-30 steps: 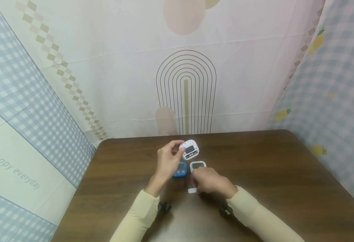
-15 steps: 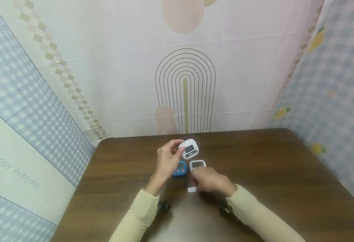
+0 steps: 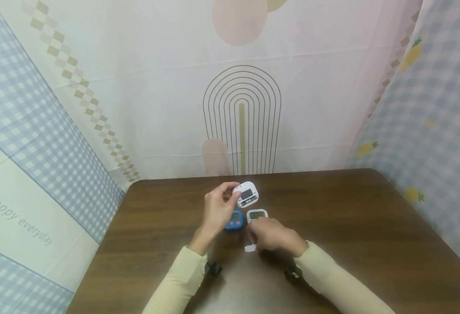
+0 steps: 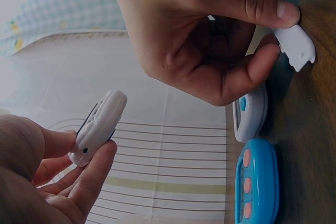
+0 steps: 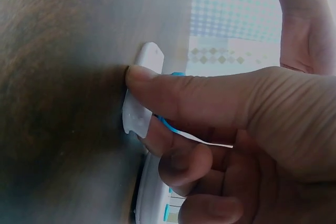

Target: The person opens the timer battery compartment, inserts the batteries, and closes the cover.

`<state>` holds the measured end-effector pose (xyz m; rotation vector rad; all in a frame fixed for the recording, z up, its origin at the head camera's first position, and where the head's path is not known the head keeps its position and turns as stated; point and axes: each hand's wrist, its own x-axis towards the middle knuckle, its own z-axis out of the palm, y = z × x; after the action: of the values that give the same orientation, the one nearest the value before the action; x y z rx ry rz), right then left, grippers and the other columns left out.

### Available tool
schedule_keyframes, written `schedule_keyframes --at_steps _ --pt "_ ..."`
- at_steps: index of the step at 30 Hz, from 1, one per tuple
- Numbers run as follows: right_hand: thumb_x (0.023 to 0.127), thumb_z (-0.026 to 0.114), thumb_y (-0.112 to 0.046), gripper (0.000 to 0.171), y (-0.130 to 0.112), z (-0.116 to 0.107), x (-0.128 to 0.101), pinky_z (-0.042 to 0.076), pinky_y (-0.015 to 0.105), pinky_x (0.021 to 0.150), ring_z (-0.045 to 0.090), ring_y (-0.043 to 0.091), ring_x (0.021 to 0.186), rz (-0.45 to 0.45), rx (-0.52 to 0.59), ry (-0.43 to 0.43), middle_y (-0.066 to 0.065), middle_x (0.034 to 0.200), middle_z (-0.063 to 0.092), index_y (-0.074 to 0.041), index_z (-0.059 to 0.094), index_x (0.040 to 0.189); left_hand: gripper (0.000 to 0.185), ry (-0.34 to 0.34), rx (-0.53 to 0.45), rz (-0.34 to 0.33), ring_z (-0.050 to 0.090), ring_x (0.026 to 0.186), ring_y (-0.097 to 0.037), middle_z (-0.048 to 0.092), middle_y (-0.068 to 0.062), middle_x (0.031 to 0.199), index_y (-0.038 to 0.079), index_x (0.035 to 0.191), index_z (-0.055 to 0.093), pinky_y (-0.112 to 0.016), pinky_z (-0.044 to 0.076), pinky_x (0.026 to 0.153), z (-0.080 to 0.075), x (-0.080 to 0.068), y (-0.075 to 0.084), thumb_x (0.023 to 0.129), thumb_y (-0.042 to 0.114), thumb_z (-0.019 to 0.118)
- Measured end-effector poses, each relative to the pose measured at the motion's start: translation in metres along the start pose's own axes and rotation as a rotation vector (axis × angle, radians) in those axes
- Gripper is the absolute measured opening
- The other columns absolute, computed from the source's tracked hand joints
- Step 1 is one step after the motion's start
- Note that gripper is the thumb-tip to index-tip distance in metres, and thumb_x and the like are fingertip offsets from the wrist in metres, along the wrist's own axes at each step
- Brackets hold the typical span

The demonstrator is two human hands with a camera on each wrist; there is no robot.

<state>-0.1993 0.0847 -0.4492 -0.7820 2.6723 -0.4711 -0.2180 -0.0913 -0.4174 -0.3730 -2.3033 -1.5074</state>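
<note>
My left hand holds a round-cornered white timer above the table, screen up; the left wrist view shows it edge-on between thumb and fingers. My right hand pinches a small white plastic piece down against the dark wooden table, thumb on top, the piece standing on edge. A blue timer and a second white timer lie flat between the two hands, also seen as the blue timer and the second white timer.
Patterned cloth backdrops rise along the table's back and both sides. Cream sleeves cover both forearms, each with a black wrist mount. Bare wood lies to the left and right of the hands.
</note>
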Motion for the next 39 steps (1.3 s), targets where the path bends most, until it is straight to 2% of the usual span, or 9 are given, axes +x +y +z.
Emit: schedule_keyframes --at_steps 6,12,20,25,29,33,39 --pt "0.074 0.094 -0.007 0.032 0.002 0.001 0.002 0.047 0.030 0.059 0.054 0.012 0.066 -0.010 -0.008 0.003 -0.009 0.070 0.058 -0.020 0.065 0.076 0.019 0.009 -0.001 0.008 0.076 0.079 -0.019 0.080 -0.013 0.101 0.004 0.115 0.077 -0.026 0.063 0.068 0.000 0.001 -0.001 0.096 0.003 0.077" --pt "0.073 0.093 -0.009 0.032 0.005 -0.001 0.003 0.046 0.028 0.056 0.053 0.010 0.064 -0.057 -0.030 0.008 -0.011 0.067 0.058 -0.023 0.064 0.070 0.020 0.018 -0.004 0.019 0.076 0.077 -0.020 0.080 -0.013 0.100 0.004 0.115 0.077 -0.030 0.064 0.067 0.001 0.002 0.001 0.095 0.002 0.077" --pt "0.079 0.091 -0.014 0.029 0.010 -0.008 0.003 0.047 0.028 0.056 0.055 0.010 0.063 -0.073 0.050 0.016 -0.010 0.066 0.060 -0.024 0.066 0.069 0.020 0.009 -0.001 0.011 0.076 0.079 -0.019 0.080 -0.013 0.100 0.005 0.115 0.077 -0.026 0.063 0.067 0.000 0.004 0.002 0.095 0.003 0.077" --pt "0.083 0.090 -0.017 0.026 0.012 -0.012 0.005 0.048 0.028 0.057 0.056 0.010 0.064 -0.079 0.075 0.030 -0.010 0.068 0.061 -0.023 0.067 0.072 0.020 0.010 0.000 0.013 0.077 0.079 -0.020 0.080 -0.014 0.100 0.004 0.115 0.077 -0.029 0.064 0.068 0.000 0.004 0.001 0.095 0.002 0.077" --pt "0.085 0.090 -0.016 0.024 0.012 -0.017 0.004 0.053 0.028 0.053 0.059 0.012 0.061 -0.067 0.126 0.024 -0.008 0.072 0.063 -0.022 0.069 0.075 0.020 0.015 -0.004 0.019 0.077 0.078 -0.021 0.080 -0.014 0.100 0.003 0.115 0.077 -0.032 0.065 0.069 0.000 0.003 0.001 0.095 0.001 0.077" --pt "0.087 0.089 -0.016 0.022 0.014 -0.019 0.004 0.055 0.028 0.050 0.062 0.013 0.058 -0.063 0.170 0.019 -0.007 0.075 0.065 -0.021 0.070 0.078 0.020 0.012 0.007 0.012 0.077 0.079 -0.020 0.080 -0.014 0.101 0.004 0.115 0.077 -0.028 0.064 0.069 0.000 0.002 0.001 0.095 0.003 0.077" --pt "0.087 0.088 -0.016 0.021 0.021 -0.018 0.007 0.054 0.028 0.054 0.060 0.010 0.061 -0.122 0.171 0.050 -0.010 0.073 0.065 -0.023 0.071 0.077 0.020 0.014 0.008 0.008 0.076 0.078 -0.020 0.080 -0.013 0.100 0.004 0.115 0.077 -0.028 0.064 0.068 0.001 0.001 0.000 0.095 0.003 0.077"
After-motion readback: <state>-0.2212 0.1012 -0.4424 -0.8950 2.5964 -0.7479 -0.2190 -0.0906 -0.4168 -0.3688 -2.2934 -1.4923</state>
